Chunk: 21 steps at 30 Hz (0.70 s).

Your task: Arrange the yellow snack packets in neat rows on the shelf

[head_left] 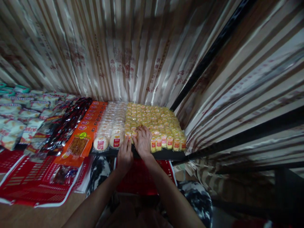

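Note:
My left hand (pixel 125 155) reaches to the shelf's front edge. Its stretched fingers touch the front of the small yellow wrapped snack packets (pixel 163 123), beside the round white wrapped cakes (pixel 116 141). Just right of it, my right hand (pixel 142 141) lies over the front rows of yellow packets, fingers stretched forward and thumb apart. Its palm hides the packets beneath. The yellow packets stand in tight rows with red-and-white labels facing me. To their left, the round cakes fill two rows running back to the wall covering.
Left of the cakes lie orange snack bags (pixel 79 142), dark red packets (pixel 67 123) and white bags (pixel 30 128). A red basket (pixel 47 186) sits below left; another red basket (pixel 140 179) is between my knees. A black frame bar (pixel 209 57) slants beside striped sheeting (pixel 133 47).

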{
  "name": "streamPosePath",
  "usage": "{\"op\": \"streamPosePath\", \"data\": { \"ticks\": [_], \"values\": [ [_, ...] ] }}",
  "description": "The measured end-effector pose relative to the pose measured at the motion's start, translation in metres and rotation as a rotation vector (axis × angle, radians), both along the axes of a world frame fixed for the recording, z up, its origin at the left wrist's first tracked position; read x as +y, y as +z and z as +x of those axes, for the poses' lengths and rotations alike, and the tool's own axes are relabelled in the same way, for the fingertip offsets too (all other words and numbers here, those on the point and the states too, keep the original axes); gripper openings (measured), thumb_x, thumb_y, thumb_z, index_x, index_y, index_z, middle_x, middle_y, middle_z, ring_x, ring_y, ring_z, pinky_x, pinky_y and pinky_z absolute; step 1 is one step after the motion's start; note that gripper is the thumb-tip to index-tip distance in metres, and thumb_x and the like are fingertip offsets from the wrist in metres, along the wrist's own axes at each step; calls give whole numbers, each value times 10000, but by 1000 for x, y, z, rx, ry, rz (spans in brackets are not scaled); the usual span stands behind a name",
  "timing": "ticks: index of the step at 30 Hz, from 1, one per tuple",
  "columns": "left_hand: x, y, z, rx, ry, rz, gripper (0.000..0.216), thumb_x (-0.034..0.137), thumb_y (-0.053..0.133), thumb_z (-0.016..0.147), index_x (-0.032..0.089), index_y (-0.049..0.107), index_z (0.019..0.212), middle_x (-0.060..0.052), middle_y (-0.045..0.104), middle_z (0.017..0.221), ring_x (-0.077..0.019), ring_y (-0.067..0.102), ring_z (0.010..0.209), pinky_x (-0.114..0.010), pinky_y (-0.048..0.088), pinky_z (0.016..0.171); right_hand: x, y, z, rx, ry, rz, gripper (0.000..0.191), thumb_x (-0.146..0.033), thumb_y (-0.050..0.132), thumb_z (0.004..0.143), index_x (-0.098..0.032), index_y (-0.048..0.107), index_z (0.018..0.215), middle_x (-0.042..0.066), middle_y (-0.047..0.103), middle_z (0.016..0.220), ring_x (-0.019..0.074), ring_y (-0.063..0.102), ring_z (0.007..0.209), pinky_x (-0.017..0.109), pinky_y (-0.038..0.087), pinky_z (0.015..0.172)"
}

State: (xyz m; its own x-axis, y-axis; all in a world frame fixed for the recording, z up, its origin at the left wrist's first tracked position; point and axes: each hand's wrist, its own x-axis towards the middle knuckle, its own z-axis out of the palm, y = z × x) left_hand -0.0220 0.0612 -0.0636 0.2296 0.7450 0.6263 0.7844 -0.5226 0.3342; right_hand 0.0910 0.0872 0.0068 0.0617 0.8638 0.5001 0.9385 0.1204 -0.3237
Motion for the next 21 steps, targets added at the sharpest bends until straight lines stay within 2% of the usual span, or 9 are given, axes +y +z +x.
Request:
{"op": "streamPosePath", "data": {
  "ticks": [8,14,18,21],
  "values": [
    [2,-1,3,-5,6,30,533,55,336,802,53,392,1332,-211,473,1336,-261,397,1289,-446,395,1017,1,-1,0,11,-18,14,252,-275,544,848,-164,597,1068,102,573,1217,275,339,1241,460,225,1039],
    [4,-5,4,-32,16,34,512,57,342,802,66,419,1308,-214,477,1325,-257,400,1288,-424,423,1001,2,-3,1,3,-11,22,272,-257,504,874,-167,600,1113,105,557,1251,266,307,1280,477,217,1052],
    [3,-4,2,-30,-20,18,503,64,328,812,65,419,1307,-209,456,1348,-256,389,1296,-435,410,1014,-11,-3,2,-34,26,87,327,-244,432,909,-191,564,1204,78,481,1351,247,261,1324,470,221,1070],
    [4,-4,-1,-10,-33,8,485,72,351,812,67,442,1289,-207,482,1323,-263,426,1265,-442,411,1011,-30,-11,1,-72,100,104,338,-221,402,918,-208,565,1213,55,506,1333,225,291,1315,444,227,1081]
  ]
}}
